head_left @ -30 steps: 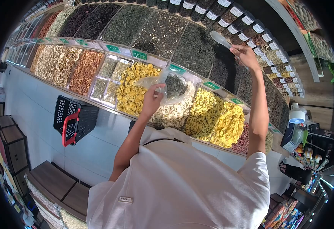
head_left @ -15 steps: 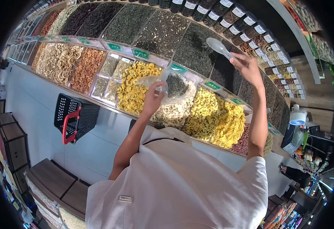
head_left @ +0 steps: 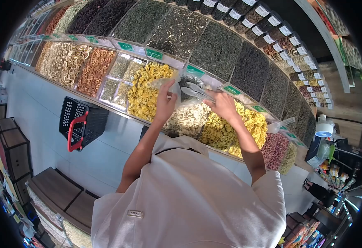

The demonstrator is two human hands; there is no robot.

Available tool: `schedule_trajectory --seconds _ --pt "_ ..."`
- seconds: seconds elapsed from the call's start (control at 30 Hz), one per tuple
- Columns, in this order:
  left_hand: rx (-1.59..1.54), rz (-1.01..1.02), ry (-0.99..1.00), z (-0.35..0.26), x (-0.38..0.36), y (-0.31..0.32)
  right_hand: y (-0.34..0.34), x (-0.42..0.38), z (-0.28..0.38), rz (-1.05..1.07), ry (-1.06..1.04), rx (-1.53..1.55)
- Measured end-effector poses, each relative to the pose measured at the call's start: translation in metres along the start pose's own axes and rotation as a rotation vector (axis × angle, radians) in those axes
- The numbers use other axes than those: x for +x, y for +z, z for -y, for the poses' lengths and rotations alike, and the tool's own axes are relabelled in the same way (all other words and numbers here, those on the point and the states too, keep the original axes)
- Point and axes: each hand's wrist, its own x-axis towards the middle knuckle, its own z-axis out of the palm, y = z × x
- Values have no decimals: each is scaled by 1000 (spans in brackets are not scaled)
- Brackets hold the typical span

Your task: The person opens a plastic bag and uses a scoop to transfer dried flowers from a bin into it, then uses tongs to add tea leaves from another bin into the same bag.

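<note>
My left hand (head_left: pixel 166 102) is closed on the edge of a clear plastic bag (head_left: pixel 175 96), which hangs over the bins with dark loose leaves (head_left: pixel 186 82) inside it. My right hand (head_left: pixel 223 104) grips the handle of a clear plastic scoop (head_left: pixel 195 91), its blade angled left at the mouth of the bag. Beneath the bag lie pale dried flowers (head_left: pixel 186 120). Yellow dried flowers (head_left: pixel 148 93) fill the bin to their left, and more yellow blossoms (head_left: pixel 220 134) lie under my right forearm.
Another clear scoop (head_left: pixel 281 125) rests by the reddish buds (head_left: pixel 275 148). Dark tea bins (head_left: pixel 216 51) form the back row, with labelled jars (head_left: pixel 267 39) behind. A black shopping basket (head_left: pixel 94 122) with a red handle stands at left. Small clear packs (head_left: pixel 119 68) sit among the bins.
My right hand has brought the scoop down and left, from over the dark tea bins to the bag's mouth. My left hand has risen slightly, still holding the bag.
</note>
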Motion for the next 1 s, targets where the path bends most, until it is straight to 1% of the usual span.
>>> schedule_trajectory --seconds 0.07,0.17,0.23,0.3,0.33,0.4,0.47,0.5,0.53,0.57,0.63,0.77,0.87,1.0 --pt "-13 -6 29 1 1 -1 10 1 0 -194 -168 -192" --pt "2 -4 17 -3 -1 -3 -15 -8 8 -208 -171 -148" --pt "-5 -8 25 -2 -1 -1 -20 -11 11 -175 -156 -150" --pt "-12 -10 35 -4 0 0 -14 -6 -1 -86 -194 -263" --pt "-13 -2 23 -6 -1 0 -25 -11 3 -87 -194 -265" --pt "-14 -1 7 -8 -1 -1 -52 -22 6 -53 -99 -34" --pt "-10 25 34 -6 -1 -4 -61 -19 -23 -287 -141 -110" --pt "-12 26 33 -6 -2 -4 -80 -24 -22 -376 -72 -117" --pt "-25 23 23 -5 -2 -4 -99 -28 -14 -434 20 -218" --pt "-38 22 13 -5 -2 -4 -110 -27 -18 -507 60 -281" --pt "-42 29 -5 -5 -3 -4 -116 -18 -29 -654 -11 -494" --pt "-68 24 -55 -7 -2 -1 -98 16 -46 -649 -19 -529" --pt "-74 23 -55 -4 -2 -3 -86 39 -51 -620 16 -535" --pt "-34 13 -49 0 -1 -5 -102 50 -49 -583 51 -479"
